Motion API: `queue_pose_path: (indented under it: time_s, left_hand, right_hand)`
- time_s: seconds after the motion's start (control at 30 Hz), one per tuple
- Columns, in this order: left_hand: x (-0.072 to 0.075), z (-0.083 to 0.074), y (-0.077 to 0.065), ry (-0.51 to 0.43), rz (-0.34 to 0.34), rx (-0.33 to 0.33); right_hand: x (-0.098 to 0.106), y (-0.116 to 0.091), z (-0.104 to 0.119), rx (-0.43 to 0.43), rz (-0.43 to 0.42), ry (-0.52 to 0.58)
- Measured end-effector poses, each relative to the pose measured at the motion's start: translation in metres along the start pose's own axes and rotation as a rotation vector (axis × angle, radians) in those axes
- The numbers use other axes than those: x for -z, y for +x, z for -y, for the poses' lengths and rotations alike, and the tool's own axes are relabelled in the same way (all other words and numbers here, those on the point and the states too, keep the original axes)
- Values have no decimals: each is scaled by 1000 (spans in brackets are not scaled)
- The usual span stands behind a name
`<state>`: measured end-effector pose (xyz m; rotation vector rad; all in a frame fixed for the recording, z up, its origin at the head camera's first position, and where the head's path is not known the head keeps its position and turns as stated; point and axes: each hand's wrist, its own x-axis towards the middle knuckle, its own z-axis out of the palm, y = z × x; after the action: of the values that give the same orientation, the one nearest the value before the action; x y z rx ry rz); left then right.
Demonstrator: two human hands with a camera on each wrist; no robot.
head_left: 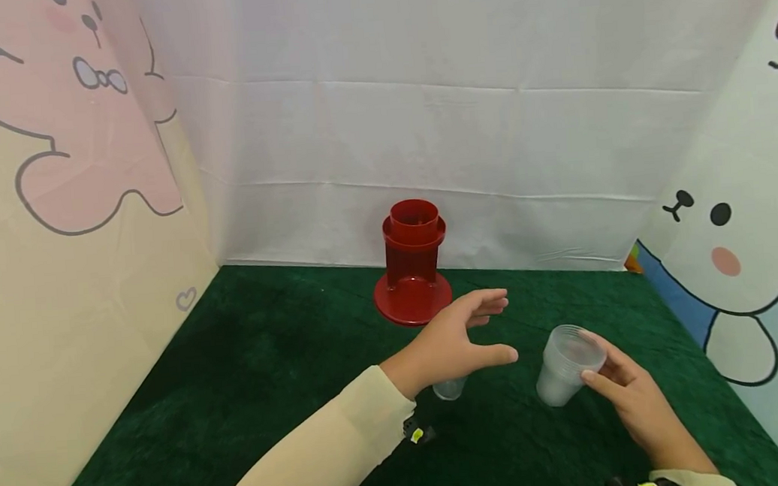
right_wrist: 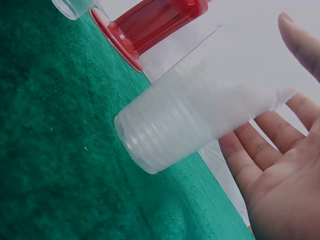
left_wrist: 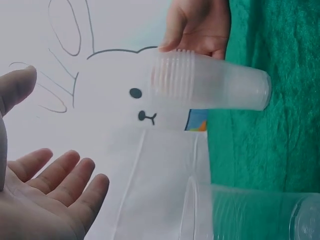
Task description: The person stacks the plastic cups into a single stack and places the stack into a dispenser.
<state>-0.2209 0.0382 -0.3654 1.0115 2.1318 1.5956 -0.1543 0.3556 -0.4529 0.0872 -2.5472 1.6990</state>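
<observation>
My right hand point(head_left: 633, 399) grips a stack of clear plastic cups point(head_left: 562, 370) near the rims, at the right of the head view. The nested rims show as ridges on the cup stack point(left_wrist: 220, 82) in the left wrist view. My left hand point(head_left: 446, 344) is held in the middle with its thumb and fingers spread apart, holding nothing. Below it stands another clear plastic cup point(head_left: 450, 389), mostly hidden by that hand in the head view. This same cup point(left_wrist: 255, 212) shows at the lower right of the left wrist view.
A red cylindrical holder point(head_left: 412, 301) with a round base stands at the back of the green cloth point(head_left: 289, 370). A white curtain point(head_left: 320, 225) hangs behind it. Printed cloth walls with cartoon animals rise at left and right.
</observation>
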Motion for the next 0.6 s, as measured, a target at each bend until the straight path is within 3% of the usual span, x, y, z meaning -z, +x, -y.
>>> queue_pose_path:
  time_s: [0.3, 0.6]
  left_hand:
    - [14, 10, -23, 6, -62, -29]
    - [22, 22, -37, 46, -139, -47]
  right_hand:
    - [1, 0, 0, -9, -8, -20]
    - [0, 1, 1, -38, -4, -51]
